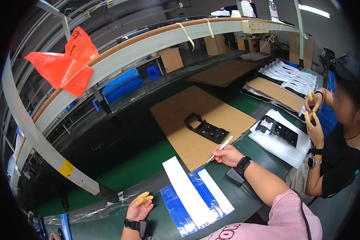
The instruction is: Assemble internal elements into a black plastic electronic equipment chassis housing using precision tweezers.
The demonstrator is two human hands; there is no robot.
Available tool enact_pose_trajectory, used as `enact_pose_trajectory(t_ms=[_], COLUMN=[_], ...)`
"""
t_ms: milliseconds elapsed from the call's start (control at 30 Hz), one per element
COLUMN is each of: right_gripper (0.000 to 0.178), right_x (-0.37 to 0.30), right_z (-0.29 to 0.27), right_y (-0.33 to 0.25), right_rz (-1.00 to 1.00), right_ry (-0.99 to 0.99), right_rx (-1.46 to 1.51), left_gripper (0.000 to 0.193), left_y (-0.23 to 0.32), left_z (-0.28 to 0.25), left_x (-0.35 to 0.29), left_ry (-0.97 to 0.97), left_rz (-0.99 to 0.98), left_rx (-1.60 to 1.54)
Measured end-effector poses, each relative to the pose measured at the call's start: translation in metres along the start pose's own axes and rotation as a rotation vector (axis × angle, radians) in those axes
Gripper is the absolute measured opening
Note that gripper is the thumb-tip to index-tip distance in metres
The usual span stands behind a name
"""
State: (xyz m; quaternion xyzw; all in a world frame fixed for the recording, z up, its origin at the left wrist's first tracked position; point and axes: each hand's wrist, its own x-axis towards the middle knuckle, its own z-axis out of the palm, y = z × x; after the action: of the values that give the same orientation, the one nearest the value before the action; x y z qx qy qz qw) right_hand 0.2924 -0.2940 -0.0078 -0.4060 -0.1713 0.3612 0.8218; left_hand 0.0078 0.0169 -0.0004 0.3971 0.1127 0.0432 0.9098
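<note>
Left hand (140, 208): fingers loosely curled and parted, nothing seen in it; yellow cots on fingers.
Blue sheet (173, 208): just right of left hand, white strips (185, 190) on top; likely light, bendy, lift by edges.
Black frame (208, 130): on cardboard (170, 106), probably light, stiff; thin loop maybe fragile, hold solid end.
White pen-like tool (227, 142): slanted over cardboard's near edge; probably light, rigid, smooth; hold mid-shaft.
Right hand (229, 156): fingers closed around tool.

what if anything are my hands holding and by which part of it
Your right hand holds a slim white pen-like tool around its middle, between thumb and fingers. Your left hand holds nothing visible.
</note>
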Motion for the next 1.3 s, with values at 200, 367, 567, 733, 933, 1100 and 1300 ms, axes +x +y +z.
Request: enact_pose_trajectory(t_ms=[200, 367, 567, 733, 933, 1100, 1300], right_gripper=[0.004, 0.002, 0.003, 0.003, 0.002, 0.003, 0.004], right_x=[0.001, -0.006, 0.005, 0.005, 0.003, 0.002, 0.008], right_z=[-0.006, 0.001, -0.003, -0.005, -0.006, -0.008, -0.014], right_y=[0.004, -0.004, -0.005, -0.003, -0.001, 0.001, 0.006], right_rz=[0.037, 0.087, 0.086, 0.091, 0.053, 0.08, 0.042], right_ry=[-0.015, -0.059, -0.045, -0.052, -0.065, -0.045, -0.02], right_rx=[0.058, -0.004, 0.036, 0.114, 0.168, 0.19, 0.258], left_gripper=[0.029, 0.025, 0.028, 0.041, 0.022, 0.014, 0.013], left_y=[0.007, 0.013, -0.034, -0.066, -0.055, -0.009, 0.008], left_z=[0.04, 0.122, 0.204, 0.213, 0.208, 0.2, 0.173], left_x=[0.008, 0.069, 0.208, 0.288, 0.303, 0.252, 0.14], left_ry=[0.207, 0.136, 0.184, 0.361, 0.522, 0.503, 0.51], left_rz=[0.207, 0.593, 0.571, 0.173, 0.16, 0.427, 0.445], left_rx=[0.334, 1.274, 2.155, 1.942, 1.501, 1.218, 0.501])
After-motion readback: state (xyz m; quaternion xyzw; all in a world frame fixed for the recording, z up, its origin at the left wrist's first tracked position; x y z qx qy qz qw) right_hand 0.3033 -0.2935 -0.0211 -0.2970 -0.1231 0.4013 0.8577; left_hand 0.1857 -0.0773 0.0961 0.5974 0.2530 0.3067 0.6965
